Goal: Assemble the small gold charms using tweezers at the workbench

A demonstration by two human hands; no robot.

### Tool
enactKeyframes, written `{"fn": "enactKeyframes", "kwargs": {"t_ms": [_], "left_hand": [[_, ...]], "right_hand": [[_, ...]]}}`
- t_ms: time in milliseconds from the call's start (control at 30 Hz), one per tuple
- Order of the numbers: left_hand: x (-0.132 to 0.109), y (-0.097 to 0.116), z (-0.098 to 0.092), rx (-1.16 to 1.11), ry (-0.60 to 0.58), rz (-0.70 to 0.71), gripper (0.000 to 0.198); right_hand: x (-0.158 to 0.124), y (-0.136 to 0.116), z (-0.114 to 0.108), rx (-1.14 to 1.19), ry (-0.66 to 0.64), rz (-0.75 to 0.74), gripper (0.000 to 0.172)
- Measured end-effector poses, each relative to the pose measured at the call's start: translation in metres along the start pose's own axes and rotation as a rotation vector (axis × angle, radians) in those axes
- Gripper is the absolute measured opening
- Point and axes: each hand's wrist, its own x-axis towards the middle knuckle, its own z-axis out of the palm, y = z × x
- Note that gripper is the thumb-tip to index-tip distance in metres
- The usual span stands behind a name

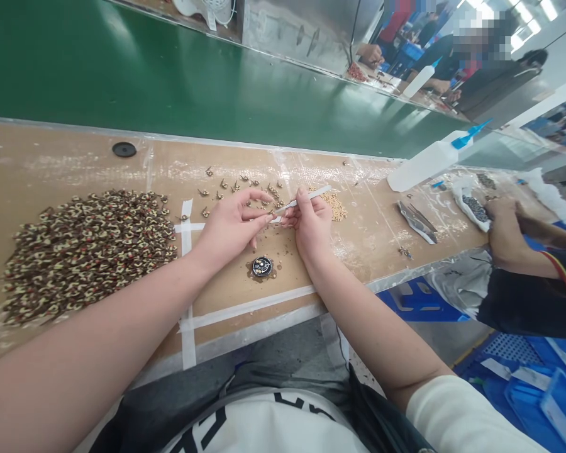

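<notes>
Tan tabletop (372,236) carries a brown charm heap (87,255) kept left of taped lines (186,251), with loose pieces (236,189) ahead. Right hand (314,226) grips slim tweezers (311,196) closed, tips at the left hand's (229,229) half-curled fingers; any held piece is hidden. Black dial (262,267) lies just below both hands.

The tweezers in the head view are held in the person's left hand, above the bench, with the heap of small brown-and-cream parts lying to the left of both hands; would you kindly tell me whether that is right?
Not quite: the head view shows the tweezers in the right hand, not the left hand. The rest stands: they are above the bench, with the heap of small brown-and-cream parts to the left of both hands.
</notes>
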Motion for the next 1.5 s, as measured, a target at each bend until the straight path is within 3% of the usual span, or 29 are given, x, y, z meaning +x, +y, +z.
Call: {"fn": "enactKeyframes", "kwargs": {"t_ms": [600,833,1200,1367,1500], "left_hand": [[-0.003,0.0,0.001,0.11,0.053,0.013,0.02],[0.001,-0.003,-0.003,0.024,0.036,0.034,0.038],[-0.007,0.01,-0.009,-0.002,0.08,0.061,0.027],[-0.012,0.032,-0.03,0.128,0.18,0.067,0.026],[0.008,0.05,-0.059,0.316,0.269,0.032,0.025]], "right_hand": [[-0.003,0.002,0.003,-0.077,0.031,-0.013,0.047],[0.006,-0.001,0.001,0.045,0.05,0.062,0.051],[0.025,-0.005,0.003,0.254,0.01,0.071,0.051],[0.072,-0.029,-0.006,0.26,-0.033,-0.071,0.049],[0.092,-0.03,-0.017,0.22,0.004,-0.145,0.054]]}}
